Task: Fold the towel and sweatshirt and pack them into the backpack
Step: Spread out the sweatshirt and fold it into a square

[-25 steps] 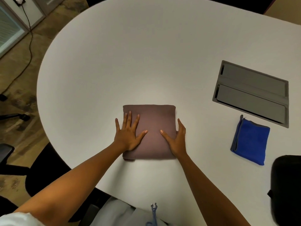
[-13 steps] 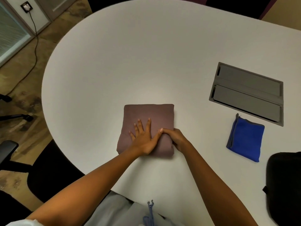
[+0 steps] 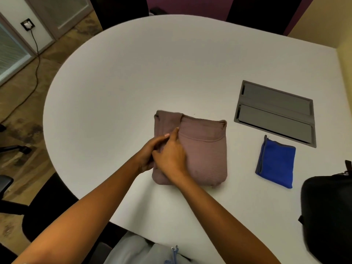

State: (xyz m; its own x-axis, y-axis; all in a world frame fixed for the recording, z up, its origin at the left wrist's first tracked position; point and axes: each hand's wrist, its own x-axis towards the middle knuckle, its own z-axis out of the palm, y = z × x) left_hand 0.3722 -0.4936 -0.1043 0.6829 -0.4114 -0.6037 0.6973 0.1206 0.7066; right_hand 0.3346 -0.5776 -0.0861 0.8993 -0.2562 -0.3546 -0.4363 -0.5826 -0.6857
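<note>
The white oval table (image 3: 133, 77) carries everything, and the places here are taken from the folded mauve sweatshirt (image 3: 203, 151) lying near its front edge. To the right of the sweatshirt and well apart from it, at the table's right front corner, sits the black backpack (image 3: 327, 212), partly cut off by the frame, so whether it is unzipped cannot be told. Behind and to the right of the sweatshirt a grey cable hatch (image 3: 276, 113) is set flush in the tabletop. Between the sweatshirt and the backpack lies the folded blue towel (image 3: 276, 162), flat and squared. The sweatshirt itself is a thick, soft bundle of several layers, light but bulky, and likely to spring open or slump if lifted by one edge; it would best be taken from both sides, with fingers under the bottom layer and thumbs on top. The small, thin towel should lift easily by its folded edge. The person's right hand (image 3: 171, 155) lies over the sweatshirt's left part, fingers bent and the forefinger stretched toward the fold line; whether it pinches cloth cannot be told. The left hand (image 3: 148, 153) is at the sweatshirt's left edge, fingers curled into the fabric, seemingly holding the side layers.
</note>
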